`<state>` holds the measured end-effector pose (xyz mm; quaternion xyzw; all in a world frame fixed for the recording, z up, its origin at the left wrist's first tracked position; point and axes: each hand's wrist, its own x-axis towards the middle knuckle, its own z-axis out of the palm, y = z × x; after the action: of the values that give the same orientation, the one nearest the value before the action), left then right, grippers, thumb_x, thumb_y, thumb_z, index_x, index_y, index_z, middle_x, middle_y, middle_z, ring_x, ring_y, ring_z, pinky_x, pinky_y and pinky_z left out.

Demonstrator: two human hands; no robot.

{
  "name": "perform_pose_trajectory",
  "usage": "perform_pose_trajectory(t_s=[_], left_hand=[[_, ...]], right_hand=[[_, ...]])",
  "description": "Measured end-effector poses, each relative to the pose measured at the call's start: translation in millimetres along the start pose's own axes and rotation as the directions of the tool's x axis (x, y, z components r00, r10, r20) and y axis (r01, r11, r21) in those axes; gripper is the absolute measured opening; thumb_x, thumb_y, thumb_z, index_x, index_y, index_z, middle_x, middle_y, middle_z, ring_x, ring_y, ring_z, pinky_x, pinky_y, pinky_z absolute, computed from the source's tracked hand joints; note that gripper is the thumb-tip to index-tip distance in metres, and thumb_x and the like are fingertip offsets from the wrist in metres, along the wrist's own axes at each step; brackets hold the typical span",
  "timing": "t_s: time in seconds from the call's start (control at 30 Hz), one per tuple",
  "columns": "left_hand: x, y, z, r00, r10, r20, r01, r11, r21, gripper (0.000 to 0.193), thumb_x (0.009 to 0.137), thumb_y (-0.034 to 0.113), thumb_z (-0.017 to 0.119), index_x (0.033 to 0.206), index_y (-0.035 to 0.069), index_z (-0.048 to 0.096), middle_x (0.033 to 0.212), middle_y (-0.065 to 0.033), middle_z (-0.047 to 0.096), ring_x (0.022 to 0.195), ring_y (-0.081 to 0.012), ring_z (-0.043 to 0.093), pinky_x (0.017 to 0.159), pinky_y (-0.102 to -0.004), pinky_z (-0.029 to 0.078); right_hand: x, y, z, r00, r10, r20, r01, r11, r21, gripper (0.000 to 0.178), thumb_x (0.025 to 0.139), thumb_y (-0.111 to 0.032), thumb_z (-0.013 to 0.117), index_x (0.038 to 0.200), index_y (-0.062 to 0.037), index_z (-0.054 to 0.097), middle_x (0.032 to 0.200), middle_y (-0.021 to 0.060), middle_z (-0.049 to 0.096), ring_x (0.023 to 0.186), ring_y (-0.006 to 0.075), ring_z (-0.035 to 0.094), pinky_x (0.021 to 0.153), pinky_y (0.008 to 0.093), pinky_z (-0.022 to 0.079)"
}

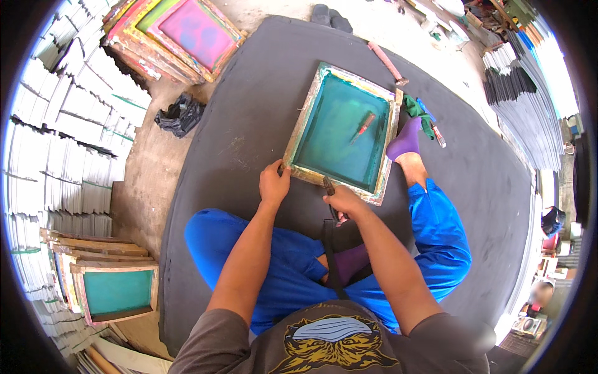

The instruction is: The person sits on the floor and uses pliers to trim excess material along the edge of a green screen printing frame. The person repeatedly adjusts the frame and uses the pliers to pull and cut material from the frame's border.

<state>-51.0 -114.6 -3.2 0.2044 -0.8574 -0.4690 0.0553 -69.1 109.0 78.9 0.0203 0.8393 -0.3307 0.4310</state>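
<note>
A wooden screen-printing frame [298, 128] with teal mesh lies on the dark mat, tilted slightly to the right. My left hand [275, 183] is closed on its near left corner. Beside the near edge, my right hand [346, 203] is wrapped round a dark metal pair of pliers [328, 184], its head pointing at the frame. The lower part of the pliers is partly hidden by my fingers. On the mesh rests a red-handled tool [366, 123] with a thin blade. My purple-socked foot [406, 140] is against the frame's right side.
A hammer [386, 62] lies beyond the frame. Right of it are a green cloth [416, 110] and another red-handled tool [439, 135]. More frames [237, 42] are stacked at the far left, others [118, 267] at the near left. A black plastic bag [180, 115] sits beside the mat [230, 149].
</note>
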Motion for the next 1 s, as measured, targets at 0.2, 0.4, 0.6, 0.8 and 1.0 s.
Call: perform_pose_trajectory(t_s=[0.2,0.4,0.6,0.8,1.0], left_hand=[[4.5,0.0,4.4,0.999,-0.035,-0.002,0.035,0.999,0.003,0.046,0.089,0.028,0.071,0.123,-0.003,0.069,0.116,-0.026,0.07,0.099,-0.0366,0.071,0.089,-0.0427,0.053],[0.9,11.0,-2.3,0.996,-0.085,0.016,0.085,0.996,-0.018,0.049,0.088,0.031,0.071,0.124,-0.002,0.069,0.118,-0.0262,0.07,0.106,-0.0393,0.069,0.093,-0.0438,0.052],[1.1,14.4,-6.4,0.993,-0.11,0.033,0.112,0.993,-0.046,0.049,0.088,0.032,0.071,0.124,-0.001,0.069,0.121,-0.0269,0.069,0.116,-0.0414,0.066,0.099,-0.0447,0.05],[2.0,18.7,-9.8,0.989,-0.133,0.064,0.136,0.99,-0.04,0.05,0.088,0.032,0.071,0.124,-0.003,0.069,0.119,-0.0267,0.069,0.115,-0.0415,0.066,0.099,-0.0447,0.05],[2.9,11.7,-0.6,0.992,-0.12,0.032,0.121,0.992,-0.033,0.043,0.089,0.03,0.069,0.121,0.002,0.07,0.118,-0.0258,0.068,0.111,-0.0432,0.065,0.095,-0.049,0.051]], right_hand=[[21.2,-8.4,-36.3,0.936,0.244,0.254,-0.222,0.968,-0.113,0.041,0.097,-0.027,0.063,0.098,0.0145,0.06,0.077,0.0247,0.068,0.06,0.0322,0.069,0.049,0.0462,0.059],[37.1,-16.1,-48.8,0.847,0.359,0.393,-0.329,0.933,-0.144,0.045,0.101,-0.029,0.058,0.104,0.0155,0.059,0.086,0.029,0.07,0.071,0.0371,0.073,0.06,0.0478,0.062],[45.0,-21.4,-47.9,0.828,0.409,0.384,-0.364,0.912,-0.187,0.048,0.102,-0.031,0.058,0.11,0.0158,0.057,0.093,0.0304,0.071,0.079,0.0398,0.074,0.066,0.0504,0.062],[46.4,-27.8,-52.5,0.821,0.416,0.391,-0.373,0.909,-0.186,0.038,0.1,-0.029,0.058,0.115,0.0059,0.056,0.091,0.027,0.069,0.076,0.0363,0.071,0.07,0.0528,0.058],[38.7,-32.4,-28.2,0.849,0.472,0.237,-0.444,0.881,-0.164,0.032,0.096,-0.022,0.059,0.115,0.003,0.056,0.088,0.0233,0.069,0.068,0.0328,0.068,0.066,0.05,0.057]])
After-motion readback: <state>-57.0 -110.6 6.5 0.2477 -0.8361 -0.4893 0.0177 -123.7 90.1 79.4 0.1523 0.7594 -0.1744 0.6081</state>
